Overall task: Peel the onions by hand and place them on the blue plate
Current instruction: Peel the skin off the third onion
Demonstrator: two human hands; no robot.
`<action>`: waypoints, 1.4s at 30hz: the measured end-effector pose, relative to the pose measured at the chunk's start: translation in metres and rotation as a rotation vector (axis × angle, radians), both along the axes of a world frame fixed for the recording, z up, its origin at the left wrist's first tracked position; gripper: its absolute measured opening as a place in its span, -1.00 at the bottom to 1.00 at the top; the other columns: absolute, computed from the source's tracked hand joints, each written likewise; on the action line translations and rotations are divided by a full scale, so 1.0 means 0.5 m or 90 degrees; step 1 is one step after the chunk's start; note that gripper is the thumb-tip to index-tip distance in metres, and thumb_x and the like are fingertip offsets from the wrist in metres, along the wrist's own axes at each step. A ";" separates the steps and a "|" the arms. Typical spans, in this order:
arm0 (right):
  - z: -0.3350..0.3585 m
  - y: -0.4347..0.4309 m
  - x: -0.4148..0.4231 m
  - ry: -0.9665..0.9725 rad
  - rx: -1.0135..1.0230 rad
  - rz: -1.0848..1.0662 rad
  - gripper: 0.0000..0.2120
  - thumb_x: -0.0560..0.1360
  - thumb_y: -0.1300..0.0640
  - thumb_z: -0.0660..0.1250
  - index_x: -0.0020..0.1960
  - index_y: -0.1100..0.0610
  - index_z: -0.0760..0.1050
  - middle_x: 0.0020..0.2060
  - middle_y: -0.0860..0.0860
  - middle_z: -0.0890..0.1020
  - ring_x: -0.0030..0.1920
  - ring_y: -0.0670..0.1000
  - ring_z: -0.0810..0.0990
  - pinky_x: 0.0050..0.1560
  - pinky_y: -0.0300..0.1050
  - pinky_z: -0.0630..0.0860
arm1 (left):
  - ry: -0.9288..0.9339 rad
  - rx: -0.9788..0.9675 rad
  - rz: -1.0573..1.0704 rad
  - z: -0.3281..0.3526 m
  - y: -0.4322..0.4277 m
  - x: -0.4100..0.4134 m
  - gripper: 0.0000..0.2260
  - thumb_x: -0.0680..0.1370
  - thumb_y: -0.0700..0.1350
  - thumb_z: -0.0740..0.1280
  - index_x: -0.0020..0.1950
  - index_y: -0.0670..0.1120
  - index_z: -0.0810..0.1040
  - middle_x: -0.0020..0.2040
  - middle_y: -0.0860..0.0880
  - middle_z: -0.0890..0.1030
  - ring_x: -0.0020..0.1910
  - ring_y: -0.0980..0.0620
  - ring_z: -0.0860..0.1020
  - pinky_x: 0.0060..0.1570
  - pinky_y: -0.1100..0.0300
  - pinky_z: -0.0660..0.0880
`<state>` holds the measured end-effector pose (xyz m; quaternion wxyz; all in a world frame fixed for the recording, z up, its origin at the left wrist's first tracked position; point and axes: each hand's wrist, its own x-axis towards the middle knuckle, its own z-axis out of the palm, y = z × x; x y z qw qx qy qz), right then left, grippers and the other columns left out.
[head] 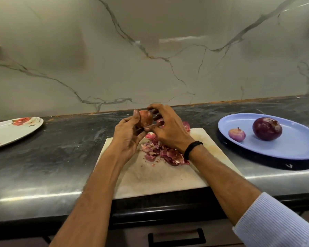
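1. Our left hand (127,134) grips a red onion (145,118) over the cutting board (168,177); our right hand (168,130) pinches its skin.
2. Two peeled onions (267,128) sit on the blue plate (284,150) at the desk's right edge.

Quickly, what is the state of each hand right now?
Left hand: holds the onion, fingers curled round it.
Right hand: thumb and index finger pinch the same onion, at its skin.

I see the blue plate (284,150), oval, carrying two peeled onions. The large onion (267,128) is dark purple and sits near the plate's middle, with the small onion (236,134), pale pink, just left of it. The third onion (145,119), reddish-brown, is held up well left of the plate.
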<state>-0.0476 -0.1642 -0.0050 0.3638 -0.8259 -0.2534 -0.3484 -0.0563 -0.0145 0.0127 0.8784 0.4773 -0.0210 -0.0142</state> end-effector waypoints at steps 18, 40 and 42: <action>-0.002 0.002 -0.018 -0.045 -0.037 0.022 -0.67 0.45 0.32 0.47 0.18 0.20 0.50 0.08 0.08 0.56 0.06 0.04 0.56 0.09 -0.06 0.61 | -0.053 0.090 -0.011 -0.006 0.001 -0.004 -0.81 0.63 0.03 0.32 0.00 -0.09 0.51 -0.09 -0.06 0.71 -0.04 -0.08 0.65 -0.07 0.04 0.66; -0.004 0.003 -0.019 -0.105 0.021 -0.064 -0.85 0.48 0.34 0.42 0.04 0.27 0.68 -0.25 0.07 0.63 -0.30 0.00 0.56 -0.29 -0.12 0.59 | -0.032 0.121 -0.022 -0.015 0.001 -0.001 -0.74 0.66 0.03 0.27 0.20 -0.13 0.56 0.03 -0.17 0.65 -0.17 0.00 0.64 -0.16 0.13 0.61; -0.002 0.005 -0.021 -0.117 0.045 -0.073 -0.86 0.48 0.34 0.43 0.02 0.27 0.68 -0.23 0.07 0.65 -0.27 -0.01 0.59 -0.23 -0.16 0.61 | -0.023 0.117 -0.013 -0.013 0.000 -0.003 -0.70 0.66 0.02 0.28 0.25 -0.16 0.55 0.08 -0.20 0.63 -0.16 -0.02 0.65 -0.19 0.14 0.62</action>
